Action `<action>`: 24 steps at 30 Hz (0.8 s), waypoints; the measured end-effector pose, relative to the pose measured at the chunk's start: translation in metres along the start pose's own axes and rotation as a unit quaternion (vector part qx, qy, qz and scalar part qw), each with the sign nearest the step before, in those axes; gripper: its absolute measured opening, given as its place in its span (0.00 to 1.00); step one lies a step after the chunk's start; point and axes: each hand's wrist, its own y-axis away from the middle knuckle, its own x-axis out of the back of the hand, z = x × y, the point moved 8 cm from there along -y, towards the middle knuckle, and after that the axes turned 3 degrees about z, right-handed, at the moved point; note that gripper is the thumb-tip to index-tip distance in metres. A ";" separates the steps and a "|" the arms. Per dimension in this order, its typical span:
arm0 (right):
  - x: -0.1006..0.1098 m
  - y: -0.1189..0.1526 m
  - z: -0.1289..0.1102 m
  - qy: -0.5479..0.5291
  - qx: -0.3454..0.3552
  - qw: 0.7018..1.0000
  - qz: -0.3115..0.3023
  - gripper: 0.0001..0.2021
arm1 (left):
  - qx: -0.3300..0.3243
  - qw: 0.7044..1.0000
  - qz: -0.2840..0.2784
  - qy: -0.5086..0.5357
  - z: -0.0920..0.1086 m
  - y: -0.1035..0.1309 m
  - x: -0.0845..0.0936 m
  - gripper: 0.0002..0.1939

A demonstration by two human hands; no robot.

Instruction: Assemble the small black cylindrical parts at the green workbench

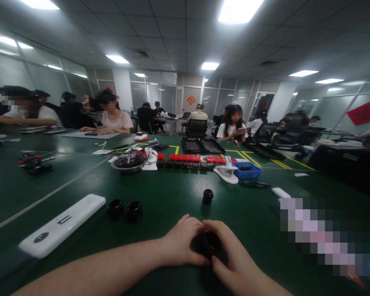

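Low in the middle of the head view, a black ring-shaped part is held between both hands. My left hand grips its left side, with the fingers over the far edge and the thumb at the near edge. My right hand wraps round its right side, thumb in front. Beyond the hands a similar black part stands on the green table. Two more black parts, one beside the other, sit to the left.
A white power strip-like bar lies at left. Farther back are a metal bowl of cables, red blocks, a white clamp and a blue bin. Black trays lie behind. Other people sit beyond.
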 end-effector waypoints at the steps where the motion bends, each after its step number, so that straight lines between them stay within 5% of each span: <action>1: 0.002 -0.001 0.002 0.010 -0.010 1.000 0.011 0.29 | -0.001 1.000 0.001 0.001 0.000 0.000 0.000 0.28; 6: 0.010 -0.005 0.019 0.064 -0.099 0.991 0.063 0.23 | -0.008 1.000 -0.001 0.002 0.000 0.000 -0.002 0.21; 14: 0.001 0.000 -0.006 0.018 0.018 1.000 -0.016 0.32 | 0.009 1.000 0.000 0.005 -0.002 0.001 0.001 0.32; 20: 0.009 -0.004 0.013 0.073 -0.077 0.994 0.041 0.26 | -0.004 1.000 -0.001 0.005 0.000 0.001 0.000 0.23; 24: 0.004 -0.004 0.012 0.050 -0.074 0.996 0.016 0.23 | -0.002 1.000 0.004 0.003 0.001 0.000 0.001 0.24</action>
